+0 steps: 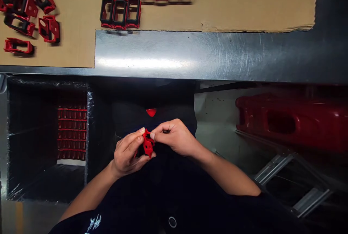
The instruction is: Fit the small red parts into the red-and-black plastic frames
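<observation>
Close to my body, below the table edge, my left hand (129,151) is closed around a red plastic frame part (148,146), with fingers above it and the thumb side below. My right hand (174,136) comes from the right, its thumb and index finger pinched at the part's upper right edge. Whether those fingertips grip the part itself or a small piece at its rim is too small to tell. The held part has cut-out openings and looks tilted. Part of it is hidden behind my left fingers.
On the cardboard (244,5) stand rows of red-and-black frames (119,13). A loose pile of similar parts (21,2) lies at the left. The metal table edge (168,53) runs across. A plastic-lined bin (88,129) holds stacked red parts (72,134); a large red object (288,121) is at right.
</observation>
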Motion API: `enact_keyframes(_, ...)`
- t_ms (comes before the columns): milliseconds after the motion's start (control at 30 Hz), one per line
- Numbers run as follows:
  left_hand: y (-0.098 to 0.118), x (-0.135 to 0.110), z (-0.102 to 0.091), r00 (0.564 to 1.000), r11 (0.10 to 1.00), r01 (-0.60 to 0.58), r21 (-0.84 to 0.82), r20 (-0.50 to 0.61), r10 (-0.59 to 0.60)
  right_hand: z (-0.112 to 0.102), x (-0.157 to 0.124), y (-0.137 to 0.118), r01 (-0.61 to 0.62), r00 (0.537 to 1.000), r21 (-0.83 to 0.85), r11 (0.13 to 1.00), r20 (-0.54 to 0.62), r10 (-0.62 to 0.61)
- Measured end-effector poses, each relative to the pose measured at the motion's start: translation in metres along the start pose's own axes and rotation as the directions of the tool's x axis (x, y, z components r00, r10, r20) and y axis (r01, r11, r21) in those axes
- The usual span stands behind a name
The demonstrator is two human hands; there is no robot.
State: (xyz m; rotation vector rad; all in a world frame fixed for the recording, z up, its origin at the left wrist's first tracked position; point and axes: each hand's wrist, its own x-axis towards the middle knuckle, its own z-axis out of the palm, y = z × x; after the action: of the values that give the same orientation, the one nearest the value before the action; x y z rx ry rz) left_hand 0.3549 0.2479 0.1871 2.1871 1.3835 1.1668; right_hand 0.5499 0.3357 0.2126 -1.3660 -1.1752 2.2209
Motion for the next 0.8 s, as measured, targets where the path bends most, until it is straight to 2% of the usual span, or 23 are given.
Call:
enact_keyframes(367,0.001,0.008,-0.001,0.999,0.998,-0.052,-0.02,0.002,0.052,0.005,0.004,0.007,-0.001,1.0,0.0,1.0,-0.022,0.001)
enact_keyframes(633,0.0,0.002,0.0,1.0,1.0,-0.014,-0.005,0.014,0.014,0.008,0.006,0.006,-0.013,0.999,-0.011,1.0,-0.053,0.013)
enact_keyframes(800,-0.001,-0.006,0.001,0.999,0.999,0.05,0.017,-0.002,-0.05,0.005,0.002,0.003,0.01,1.0,-0.011,1.0,-0.018,-0.01)
